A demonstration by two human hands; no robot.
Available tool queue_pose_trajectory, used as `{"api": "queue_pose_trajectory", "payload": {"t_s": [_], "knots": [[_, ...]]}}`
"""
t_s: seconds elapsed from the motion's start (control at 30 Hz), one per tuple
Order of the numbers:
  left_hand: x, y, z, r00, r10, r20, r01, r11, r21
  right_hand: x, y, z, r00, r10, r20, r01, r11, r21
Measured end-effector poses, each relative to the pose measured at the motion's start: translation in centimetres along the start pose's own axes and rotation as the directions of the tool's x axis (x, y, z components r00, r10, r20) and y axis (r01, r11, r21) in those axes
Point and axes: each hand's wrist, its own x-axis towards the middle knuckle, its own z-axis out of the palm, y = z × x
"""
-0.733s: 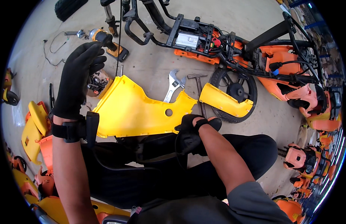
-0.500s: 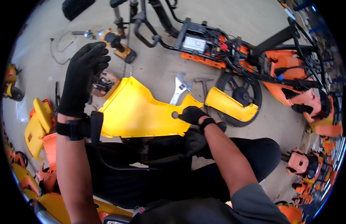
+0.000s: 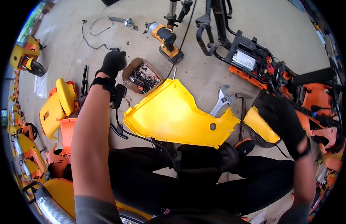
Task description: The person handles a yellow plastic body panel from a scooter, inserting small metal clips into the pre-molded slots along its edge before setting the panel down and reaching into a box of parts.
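My left hand (image 3: 113, 63), in a black glove, is stretched out to the left rim of a small brown box of screws and small parts (image 3: 141, 76). Its fingers are curled downward, and I cannot see whether they hold anything. A large yellow plastic body panel (image 3: 173, 115) lies on the floor in front of my knees. My right hand (image 3: 281, 119), also gloved, hovers flat over the black wheel and the yellow fender (image 3: 257, 125) at the right, holding nothing. Both hands are off the panel.
An adjustable wrench (image 3: 222, 99) and a hammer (image 3: 242, 108) lie just beyond the panel. A yellow cordless drill (image 3: 166, 39) lies further out. A black and orange scooter frame (image 3: 251, 56) fills the right. Yellow and orange body parts (image 3: 57, 108) are piled at the left.
My left hand dropped from its raised, spread pose down to the parts box and its fingers curled. My right hand left the yellow panel's edge and moved right over the wheel.
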Motion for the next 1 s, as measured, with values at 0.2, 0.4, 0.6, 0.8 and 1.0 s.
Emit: {"api": "queue_pose_trajectory", "payload": {"t_s": [0.2,0.4,0.6,0.8,1.0], "knots": [[1.8,-3.8,4.2,0.949,0.191,0.249,-0.276,0.885,0.374,-4.3,-4.6,1.2,0.988,0.112,0.110,-0.122,0.988,0.092],[1.1,-1.4,7.6,0.969,-0.185,0.166,0.080,0.864,0.498,-2.2,-3.2,5.8,0.895,-0.078,0.439,0.056,0.996,0.063],[2.0,-3.4,9.6,0.958,-0.237,0.163,0.097,0.801,0.591,-0.6,-1.5,6.6,0.810,0.005,0.586,-0.070,0.994,0.089],[3.1,-7.0,10.7,0.936,-0.153,0.316,-0.126,0.693,0.710,1.4,-2.6,6.5,0.858,0.028,0.513,-0.135,0.976,0.173],[3.6,-9.7,11.4,0.903,-0.068,0.424,-0.285,0.645,0.709,2.8,-3.0,6.6,0.855,0.033,0.517,-0.136,0.977,0.163]]}}
